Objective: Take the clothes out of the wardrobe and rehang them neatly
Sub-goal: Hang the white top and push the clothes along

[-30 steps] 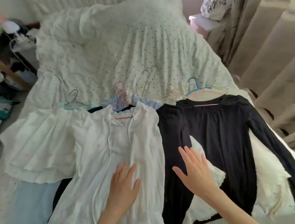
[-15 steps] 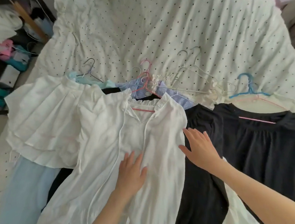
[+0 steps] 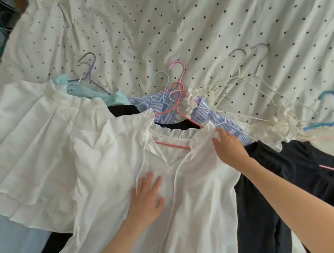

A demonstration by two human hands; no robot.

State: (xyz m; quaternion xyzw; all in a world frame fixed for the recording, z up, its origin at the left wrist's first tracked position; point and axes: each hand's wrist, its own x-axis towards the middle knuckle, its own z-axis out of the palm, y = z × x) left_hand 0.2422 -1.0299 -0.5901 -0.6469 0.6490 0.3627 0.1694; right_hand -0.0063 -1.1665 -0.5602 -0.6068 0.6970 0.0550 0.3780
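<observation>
Both forearms are bare to the frame edge, with no visible sleeves, left hand [image 3: 147, 197] and right hand [image 3: 228, 146] ungloved.

The person's right hand [image 3: 227, 146] has moved up from the dark top [image 3: 273, 187] to the ruffled collar of the white blouse [image 3: 109, 174], while the left hand [image 3: 147, 197] slid slightly higher on its front.

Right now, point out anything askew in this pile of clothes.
The hangers above the white blouse lie tangled, hooks crossing in different directions. Garments overlap untidily: the striped blue shirt is bunched under the blouse collar, which the right hand touches.
</observation>
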